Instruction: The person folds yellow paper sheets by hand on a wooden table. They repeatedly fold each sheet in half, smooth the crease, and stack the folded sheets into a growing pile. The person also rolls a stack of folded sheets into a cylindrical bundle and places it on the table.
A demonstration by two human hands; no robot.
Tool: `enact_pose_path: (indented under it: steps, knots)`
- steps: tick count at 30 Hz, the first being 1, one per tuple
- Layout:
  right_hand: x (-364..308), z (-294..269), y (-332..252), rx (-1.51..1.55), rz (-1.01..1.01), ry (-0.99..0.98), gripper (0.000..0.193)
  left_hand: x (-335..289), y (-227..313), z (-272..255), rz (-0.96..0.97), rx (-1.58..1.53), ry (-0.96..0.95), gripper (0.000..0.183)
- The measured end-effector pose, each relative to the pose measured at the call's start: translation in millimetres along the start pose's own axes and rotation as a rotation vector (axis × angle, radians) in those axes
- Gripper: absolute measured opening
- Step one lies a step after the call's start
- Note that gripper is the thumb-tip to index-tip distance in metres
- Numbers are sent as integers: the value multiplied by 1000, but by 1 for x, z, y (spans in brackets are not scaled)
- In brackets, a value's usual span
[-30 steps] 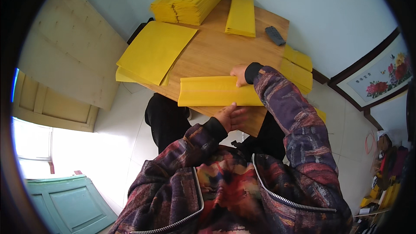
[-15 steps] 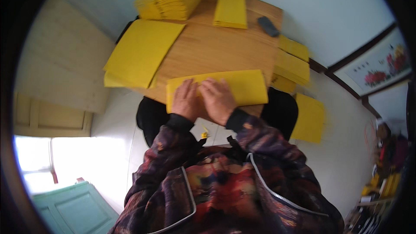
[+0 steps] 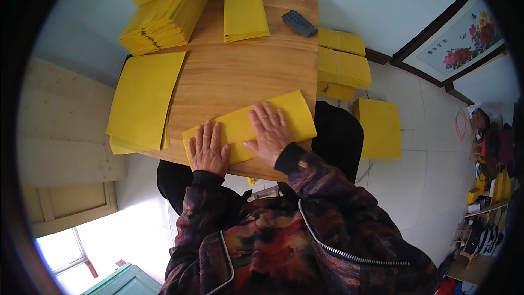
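Observation:
A folded yellow sheet of paper (image 3: 297, 112) lies slantwise along the near edge of the wooden table (image 3: 240, 76). Flat on its left part rests my left hand (image 3: 210, 150), fingers stretched out. My right hand (image 3: 271, 131) presses on its right half with fingers spread. Neither hand grips anything. To the left, larger unfolded yellow sheets (image 3: 144, 98) lie partly over the table edge. A small folded yellow stack (image 3: 244, 11) lies at the far side, with a dark grey block (image 3: 299, 23) to its right.
Tall piles of folded yellow paper (image 3: 164, 19) stand at the far left corner. Tied yellow bundles (image 3: 344, 65) sit beyond the table's right edge, near a yellow-topped box or pile (image 3: 380, 127). A framed flower picture (image 3: 456, 38) leans at the right wall.
My hands have moved apart and now lie flatter on the folded sheet, which has tilted, its right end farther away. The whole view has shifted, showing the table lower and more to the left.

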State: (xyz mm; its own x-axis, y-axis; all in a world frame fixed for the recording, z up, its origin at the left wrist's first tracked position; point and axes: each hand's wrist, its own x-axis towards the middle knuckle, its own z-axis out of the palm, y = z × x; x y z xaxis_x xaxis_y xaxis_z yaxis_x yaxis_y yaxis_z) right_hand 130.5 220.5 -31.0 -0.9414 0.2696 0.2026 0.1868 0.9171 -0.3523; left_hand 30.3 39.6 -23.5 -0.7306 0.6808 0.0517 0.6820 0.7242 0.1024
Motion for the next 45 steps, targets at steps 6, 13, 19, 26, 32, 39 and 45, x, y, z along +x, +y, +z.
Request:
enact_pose_path:
  steps: [6, 13, 19, 26, 32, 39, 45]
  knots:
    - [-3, -33, 57, -80, 131, -98, 83, -1, -1, -1, 3, 5, 5, 62]
    - [8, -49, 87, -93, 233, -76, 74, 0, 0, 3, -2, -30, 46, 63]
    - [-1, -32, 15, -27, -61, 109, 62, 0, 3, 3, -35, -48, 21, 62]
    - [11, 5, -25, -66, -140, -43, 65, 0, 5, 0, -56, -64, 29, 59]
    - [4, -20, 30, -160, -45, -16, 74, -5, -9, -4, -69, -94, 43, 60]
    - [30, -23, 31, -175, 71, -50, 72, 41, -15, -21, -36, 32, -27, 60]
    - [38, -17, 36, -279, 128, -150, 70, 69, 86, 3, 149, -331, -51, 60]
